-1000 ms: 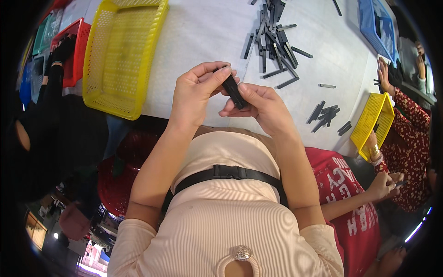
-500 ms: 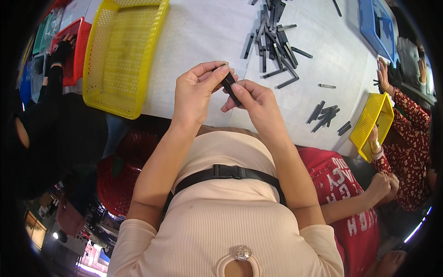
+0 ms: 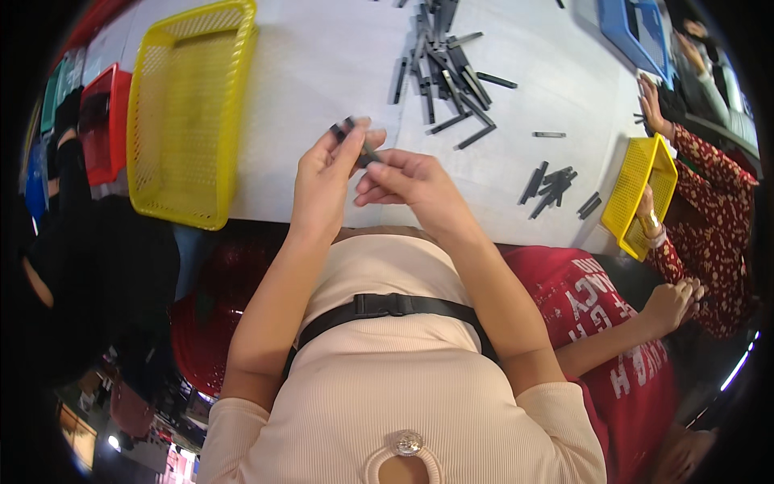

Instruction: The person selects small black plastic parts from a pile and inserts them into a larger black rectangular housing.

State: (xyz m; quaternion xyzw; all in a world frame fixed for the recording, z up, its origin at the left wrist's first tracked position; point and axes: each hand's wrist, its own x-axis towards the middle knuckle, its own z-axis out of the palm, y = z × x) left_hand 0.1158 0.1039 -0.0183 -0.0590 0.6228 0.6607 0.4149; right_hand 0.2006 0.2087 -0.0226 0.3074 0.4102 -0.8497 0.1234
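A slim black bar point(image 3: 368, 156), smeared by motion, is pinched in front of my body above the white table. My left hand point(image 3: 324, 181) closes on its upper end with thumb and fingers. Two dark ends stick out past the left fingertips; whether they belong to one piece or two I cannot tell. With thumb against fingers, my right hand point(image 3: 415, 184) grips the bar's lower end. Beyond the hands, to the right, lies a loose heap of similar black bars point(image 3: 447, 68). A smaller group of black pieces point(image 3: 552, 187) lies nearer on the right.
A large yellow basket point(image 3: 137, 121) stands on the left, with a red basket point(image 3: 121, 121) past it. A small yellow basket point(image 3: 637, 153), held by a person in a patterned red sleeve point(image 3: 705, 161), sits at right. A blue basket point(image 3: 617, 32) is far right. Someone in red point(image 3: 597, 323) sits close beside me.
Both hands have shifted left with the bar, and dark ends now show beyond my left fingertips. The whole view has swung slightly, so table things appear farther left.
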